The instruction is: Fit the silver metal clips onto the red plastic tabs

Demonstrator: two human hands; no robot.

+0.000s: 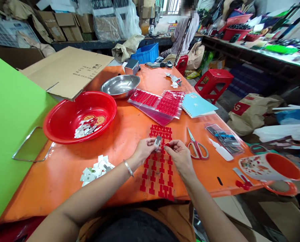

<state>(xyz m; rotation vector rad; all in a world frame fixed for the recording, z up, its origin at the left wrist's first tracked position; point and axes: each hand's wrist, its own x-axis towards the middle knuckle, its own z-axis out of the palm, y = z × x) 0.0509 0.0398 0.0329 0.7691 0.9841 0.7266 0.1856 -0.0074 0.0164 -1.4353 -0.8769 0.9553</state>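
Note:
My left hand (145, 150) pinches a small silver metal plate (157, 142) with a slot in it, held up above the table. Close beside it, the thumb and forefinger of my right hand (179, 155) grip a small red T-shaped sticker (166, 145). Beneath both hands lies a sheet of red T-shaped stickers (153, 176), partly covered by them. To the left of my left forearm is a loose pile of metal plates (99, 169). More plates, some with red on them, lie in the red basin (54, 125).
Scissors (196, 148), a white bottle (221, 150) and a cup (255, 166) stand or lie on the right. Behind the sheet are packed sticker sheets (162, 102), a blue notebook (199, 105) and a steel bowl (121, 85). A person (188, 32) sits farther back.

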